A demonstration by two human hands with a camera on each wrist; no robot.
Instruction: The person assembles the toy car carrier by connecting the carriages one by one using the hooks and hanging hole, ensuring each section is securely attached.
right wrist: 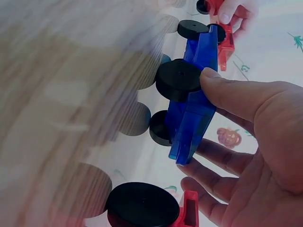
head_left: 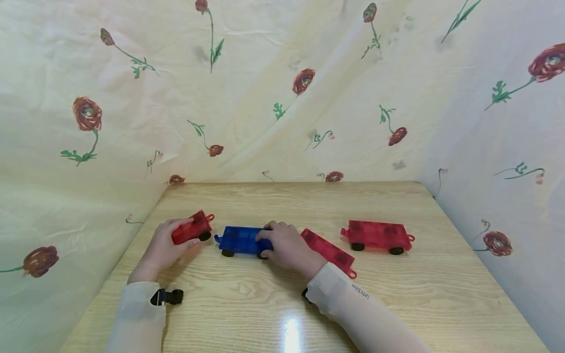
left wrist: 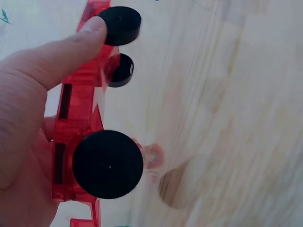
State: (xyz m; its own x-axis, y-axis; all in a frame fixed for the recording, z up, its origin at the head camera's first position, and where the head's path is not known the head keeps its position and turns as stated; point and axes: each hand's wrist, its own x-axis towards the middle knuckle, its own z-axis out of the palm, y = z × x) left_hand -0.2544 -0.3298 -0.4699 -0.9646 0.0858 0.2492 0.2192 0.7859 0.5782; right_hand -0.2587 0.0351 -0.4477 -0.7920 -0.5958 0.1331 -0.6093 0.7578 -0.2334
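The head camera looks forward and down from farthest back, taking in the tabletop (head_left: 229, 314) and the floral cloth (head_left: 256, 108) beyond. The left wrist camera peers closely at a red toy wagon (head_left: 199, 224); over there, the right wrist camera looks sideways along the blue toy wagon (head_left: 238, 240) toward that red one, shared by all three.

On my feed I see, left to right across the wood-grain table (head_left: 240, 299), a translucent red plastic wagon (head_left: 192, 228), translucent blue plastic wagon (head_left: 240, 239), slanted red plastic wagon (head_left: 328, 251) and oblong red plastic wagon (head_left: 378, 235).
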